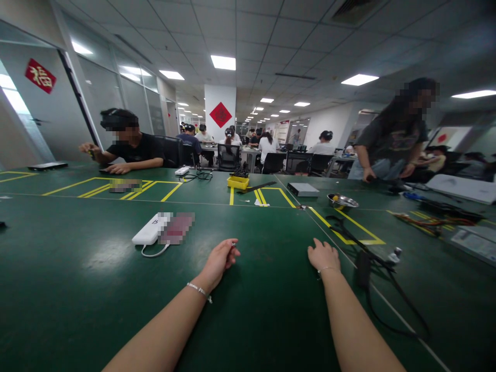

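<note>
My left hand (221, 261) is closed just above the green table (267, 310), thumb against fingers. A small shiny metal piece (234, 244) shows at its fingertips, too small to name. To the right, my right hand (326, 257) rests palm down on the table with its fingers apart and slightly bent, and I see nothing in it. A black cable (401, 294) lies right of that hand. Left of my left hand are a white power bank (149, 230) with a short white cord and a blurred flat device (178, 228) beside it.
Farther back sit a yellow bin (237, 183), a grey metal box (303, 189) and a metal bowl (342, 200). Loose wires (416, 223) and a silver unit (475, 242) lie at the right. One person sits across at the left; another stands at the right.
</note>
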